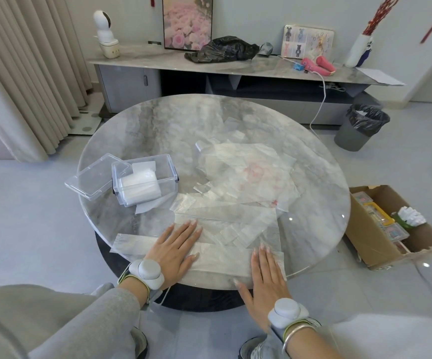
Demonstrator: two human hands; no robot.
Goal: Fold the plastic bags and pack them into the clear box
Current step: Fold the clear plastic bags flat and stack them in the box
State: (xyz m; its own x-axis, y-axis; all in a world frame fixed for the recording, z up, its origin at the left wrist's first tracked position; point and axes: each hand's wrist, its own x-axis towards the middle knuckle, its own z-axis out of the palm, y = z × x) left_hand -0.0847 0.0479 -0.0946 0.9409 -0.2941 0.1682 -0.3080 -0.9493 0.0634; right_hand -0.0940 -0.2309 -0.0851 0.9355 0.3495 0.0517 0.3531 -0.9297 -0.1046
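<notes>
A translucent plastic bag [222, 255] lies folded into a long strip along the near edge of the round marble table [158, 120]. My left hand [173, 250] presses flat on its left part, fingers straight. My right hand [264, 275] lies flat on its right end at the table's rim. Behind the strip, a loose pile of more clear bags [248, 174], one with red print, covers the table's middle right. The clear box [145, 177] stands open at the left with folded white bags inside.
The box's clear lid [93, 177] leans beside it at the table's left edge. An open cardboard carton [391, 229] sits on the floor at the right, a grey bin [360, 128] further back. A low sideboard [235, 66] with a black bag runs along the wall.
</notes>
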